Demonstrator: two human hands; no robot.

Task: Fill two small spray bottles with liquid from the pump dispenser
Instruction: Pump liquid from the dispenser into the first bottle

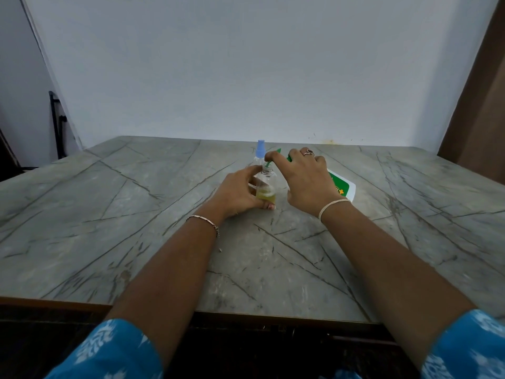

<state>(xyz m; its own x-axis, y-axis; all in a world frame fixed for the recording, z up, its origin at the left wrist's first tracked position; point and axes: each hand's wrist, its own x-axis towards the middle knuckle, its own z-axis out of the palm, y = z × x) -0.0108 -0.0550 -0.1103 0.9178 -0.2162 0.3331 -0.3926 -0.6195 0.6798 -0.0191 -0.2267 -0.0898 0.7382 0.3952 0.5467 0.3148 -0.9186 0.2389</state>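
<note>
Grey veined table (109, 214) spans the frame. Just left of centre, the left hand (235, 192) grips a small clear bottle (266, 187), uncapped and upright, with a shallow layer of yellow-green liquid at its bottom. Close behind it stands a blue-capped spray bottle (260, 151). Right of centre, the right hand (306, 181) curls over the tilted white pump dispenser (343, 188), whose green spout (270, 160) is at the open bottle's neck.

On table (109, 214) — open bottle (266, 187), capped bottle (260, 154) just behind, dispenser (343, 187) right, seemingly tilted
</note>
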